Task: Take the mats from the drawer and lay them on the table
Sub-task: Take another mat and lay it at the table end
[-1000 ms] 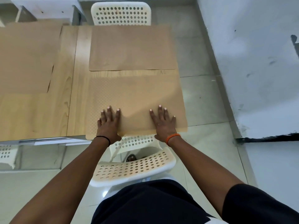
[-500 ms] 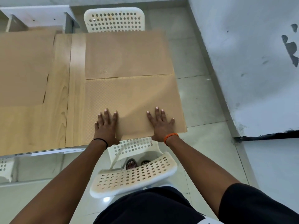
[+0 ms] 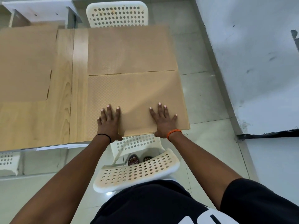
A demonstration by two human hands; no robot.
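A tan textured mat lies on the near right part of the wooden table, its right edge hanging slightly past the table. My left hand and my right hand press flat on its near edge, fingers spread, holding nothing. A second mat lies just beyond it, their edges touching. A third mat covers the table's left part. No drawer is in view.
A white perforated chair stands between me and the table, another white chair at the far side. A grey wall runs close along the right. A white stool sits at the lower left.
The near mat has slid away from me until its far edge meets the second mat; both hands moved forward with it, still flat on it.
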